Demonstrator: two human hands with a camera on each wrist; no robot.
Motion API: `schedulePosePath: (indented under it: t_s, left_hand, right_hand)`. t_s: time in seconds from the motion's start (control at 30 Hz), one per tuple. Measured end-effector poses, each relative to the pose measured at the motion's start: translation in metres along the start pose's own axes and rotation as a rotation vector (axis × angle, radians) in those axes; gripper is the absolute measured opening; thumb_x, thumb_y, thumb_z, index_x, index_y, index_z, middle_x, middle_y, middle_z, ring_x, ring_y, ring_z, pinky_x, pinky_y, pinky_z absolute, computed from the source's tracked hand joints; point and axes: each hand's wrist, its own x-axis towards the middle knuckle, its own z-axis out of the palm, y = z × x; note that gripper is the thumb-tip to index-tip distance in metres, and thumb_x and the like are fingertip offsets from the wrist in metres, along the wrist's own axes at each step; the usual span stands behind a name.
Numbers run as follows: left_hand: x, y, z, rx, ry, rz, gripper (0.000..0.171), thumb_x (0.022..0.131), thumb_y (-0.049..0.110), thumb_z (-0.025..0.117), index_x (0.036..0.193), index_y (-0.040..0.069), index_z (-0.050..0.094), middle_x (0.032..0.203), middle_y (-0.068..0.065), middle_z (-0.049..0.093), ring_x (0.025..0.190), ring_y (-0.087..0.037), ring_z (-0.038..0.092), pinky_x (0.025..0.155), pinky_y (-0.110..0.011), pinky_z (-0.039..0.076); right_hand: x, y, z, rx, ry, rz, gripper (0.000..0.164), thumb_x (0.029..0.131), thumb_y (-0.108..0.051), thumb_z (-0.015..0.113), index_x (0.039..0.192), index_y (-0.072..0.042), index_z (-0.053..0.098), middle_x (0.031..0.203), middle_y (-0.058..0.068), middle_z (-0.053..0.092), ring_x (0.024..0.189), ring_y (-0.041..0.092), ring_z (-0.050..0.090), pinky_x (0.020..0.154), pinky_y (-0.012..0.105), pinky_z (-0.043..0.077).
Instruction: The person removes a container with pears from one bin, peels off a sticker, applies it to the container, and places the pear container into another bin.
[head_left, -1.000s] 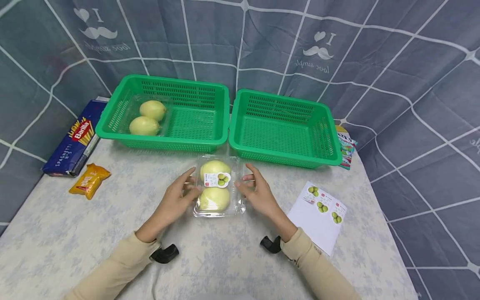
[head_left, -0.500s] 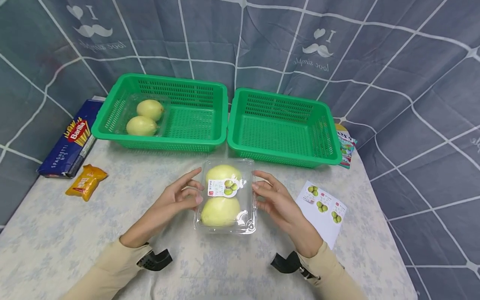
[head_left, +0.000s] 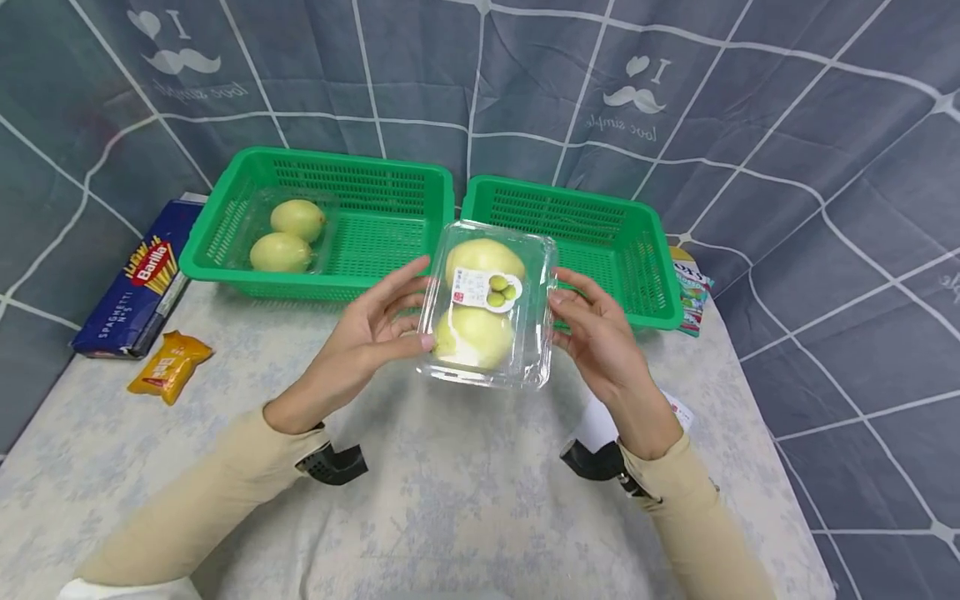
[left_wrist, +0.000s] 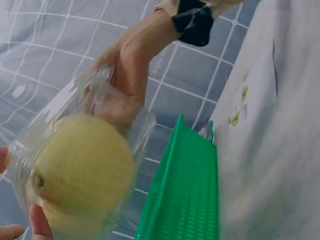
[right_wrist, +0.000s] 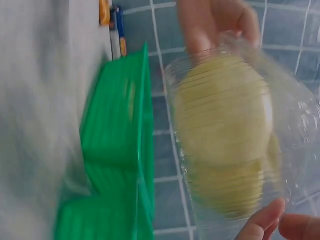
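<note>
Both hands hold a clear plastic clamshell box (head_left: 536, 333) up off the table, tilted, in front of the green baskets. Inside lie two pale yellow melons (head_left: 474, 337), one above the other. A white label (head_left: 472, 287) with a picture of green fruit is stuck across the lid. The left hand (head_left: 367, 337) pinches the box's left edge, thumb on the near side and fingers behind. At the opposite edge the right hand (head_left: 603, 337) grips with thumb and fingers. The left wrist view shows a melon (left_wrist: 85, 165) through the plastic. In the right wrist view, fingertips (right_wrist: 265, 220) pinch the box rim.
The left green basket (head_left: 315, 282) holds another clear box with two melons (head_left: 281, 252). Beside it stands the right green basket (head_left: 648, 308). A spaghetti box (head_left: 135, 292) and orange packet (head_left: 171, 367) lie left. A sticker sheet (head_left: 596, 425) is partly behind the right arm; a snack bag (head_left: 692, 292) lies right.
The hands closed in on the clamshell box on the table, took hold of its sides and raised it up and to the right. The right arm now covers much of the sticker sheet.
</note>
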Motion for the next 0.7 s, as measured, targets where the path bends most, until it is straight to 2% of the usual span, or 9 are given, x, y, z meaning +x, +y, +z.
schedulePosePath:
  t_s: [0.17,0.27,0.4,0.53,0.7]
  left_hand:
    - [0.043,0.006,0.002,0.074,0.005,-0.011,0.082,0.090,0.000,0.066,0.160,0.019,0.028,0.156,-0.006,0.040,0.139,-0.021,0.042,0.104,-0.026,0.046]
    - [0.072,0.002,0.003,0.135,0.008,-0.025,0.082,0.090,0.002,0.067,0.160,0.018,0.029,0.156,-0.008,0.041,0.141,-0.028,0.041,0.107,-0.035,0.045]
    - [0.103,-0.005,0.006,0.219,0.018,-0.066,0.081,0.090,0.004,0.069,0.159,0.020,0.031,0.155,-0.008,0.041,0.141,-0.028,0.042,0.108,-0.043,0.045]
    - [0.127,-0.010,0.009,0.275,0.017,-0.136,0.080,0.091,0.007,0.068,0.160,0.021,0.029,0.156,-0.008,0.040,0.141,-0.026,0.042,0.112,-0.045,0.043]
    - [0.151,-0.014,0.014,0.300,0.023,-0.191,0.079,0.093,0.006,0.065,0.161,0.019,0.026,0.159,-0.011,0.037,0.144,-0.027,0.040,0.116,-0.045,0.041]
  right_hand:
    - [0.039,-0.017,-0.008,-0.056,0.098,0.033,0.031,0.103,-0.014,0.054,0.133,-0.021,0.053,0.104,-0.007,0.052,0.089,0.011,0.047,0.071,0.022,0.045]
    - [0.061,-0.022,-0.016,-0.090,0.146,0.036,0.039,0.104,-0.014,0.052,0.143,-0.017,0.049,0.118,-0.007,0.047,0.089,0.011,0.046,0.070,0.023,0.043]
    - [0.083,-0.024,-0.026,-0.131,0.195,0.039,0.047,0.105,-0.014,0.051,0.151,-0.013,0.044,0.130,-0.007,0.043,0.084,0.010,0.046,0.068,0.022,0.042]
    - [0.100,-0.022,-0.036,-0.133,0.233,0.066,0.047,0.104,-0.015,0.052,0.151,-0.012,0.045,0.123,-0.007,0.047,0.081,0.010,0.047,0.067,0.022,0.040]
    - [0.118,-0.021,-0.044,-0.188,0.298,0.067,0.044,0.104,-0.017,0.053,0.148,-0.012,0.050,0.112,-0.007,0.050,0.079,0.010,0.047,0.069,0.024,0.041]
